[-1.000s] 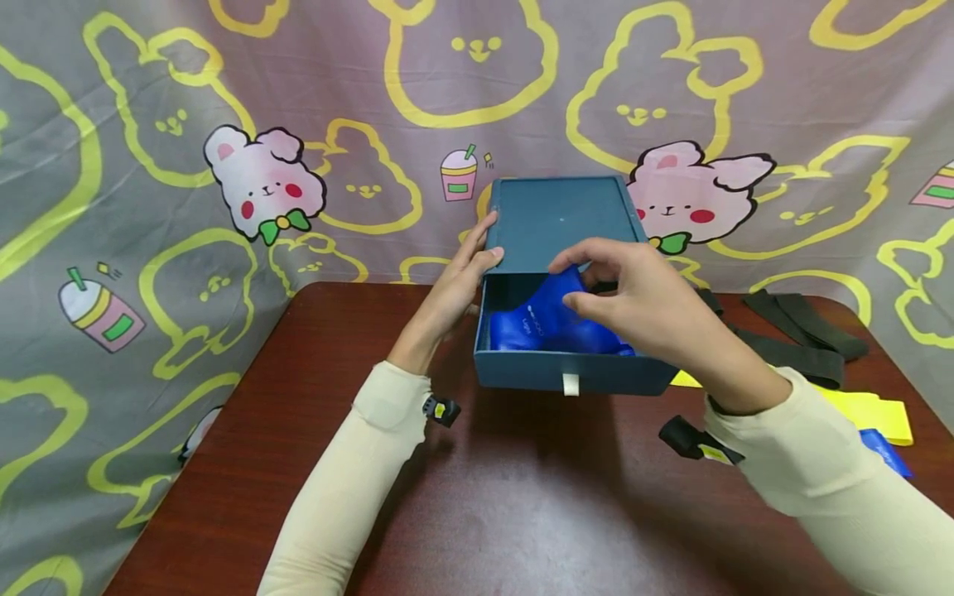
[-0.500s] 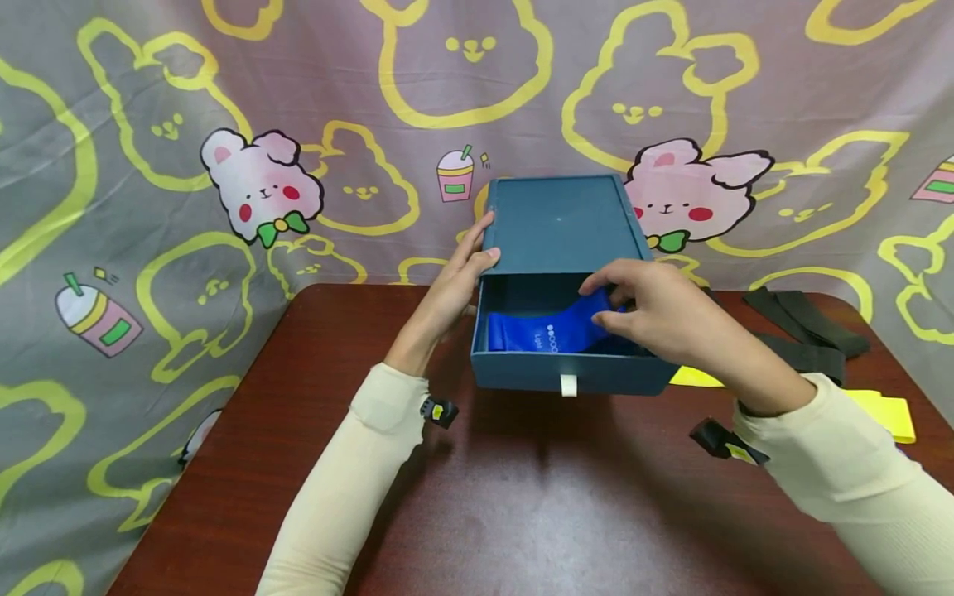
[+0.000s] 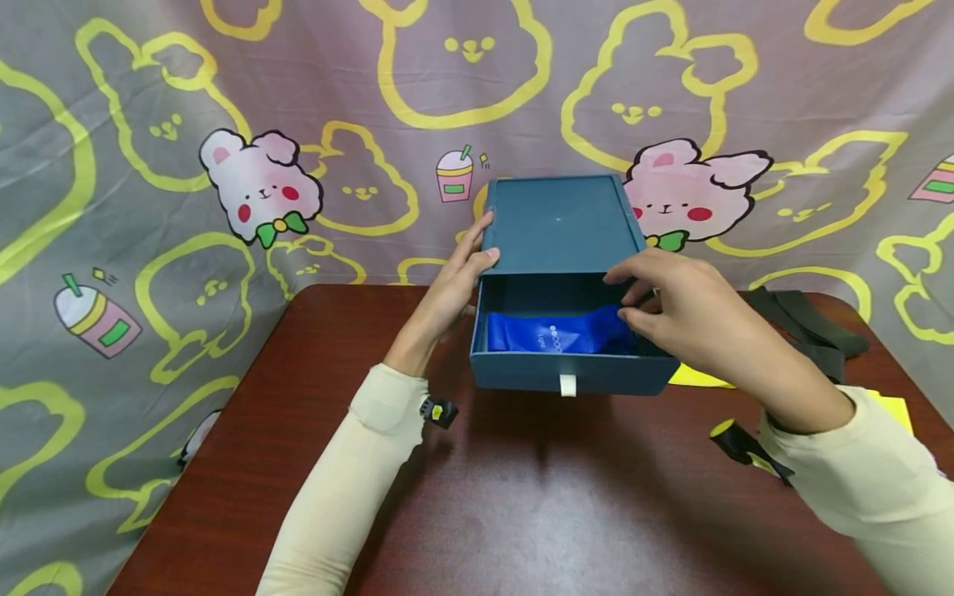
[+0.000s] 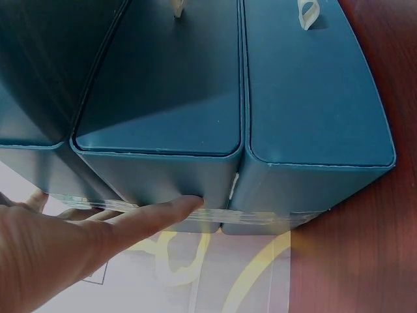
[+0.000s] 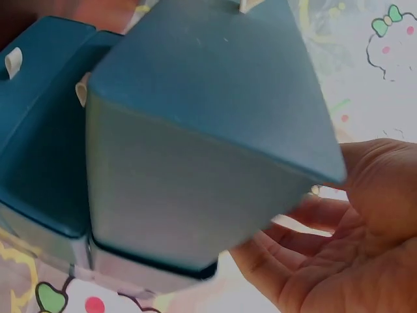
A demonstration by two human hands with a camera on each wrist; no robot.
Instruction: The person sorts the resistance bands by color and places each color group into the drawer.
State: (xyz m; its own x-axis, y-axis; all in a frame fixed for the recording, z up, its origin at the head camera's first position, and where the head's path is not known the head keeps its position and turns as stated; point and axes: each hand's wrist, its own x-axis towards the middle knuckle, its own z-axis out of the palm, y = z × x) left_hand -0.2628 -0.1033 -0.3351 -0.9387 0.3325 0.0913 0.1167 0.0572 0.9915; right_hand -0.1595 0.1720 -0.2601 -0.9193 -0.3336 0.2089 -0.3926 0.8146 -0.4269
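A blue exercise band (image 3: 551, 331), printed with "Light", lies in the pulled-out top drawer (image 3: 522, 371) of a dark teal drawer box (image 3: 562, 223). My right hand (image 3: 689, 302) is at the drawer's right end, thumb and forefinger apart and bent, with the thumb tip by the band's right end. The other fingertips are partly hidden. In the right wrist view, that hand (image 5: 352, 254) is beside the drawer with no object visible in it. My left hand (image 3: 447, 290) rests against the box's left side; in the left wrist view its forefinger touches the box wall.
White pull tabs (image 4: 309, 14) mark the drawer fronts. Yellow bands (image 3: 701, 377) and dark elastic straps (image 3: 816, 323) lie at the right of the brown table (image 3: 358, 331). A patterned curtain (image 3: 358, 74) hangs close behind the box.
My right hand has moved right along the drawer. The raised part of the blue band has sunk, and the band now lies flatter inside. My left hand has stayed at the box's side.
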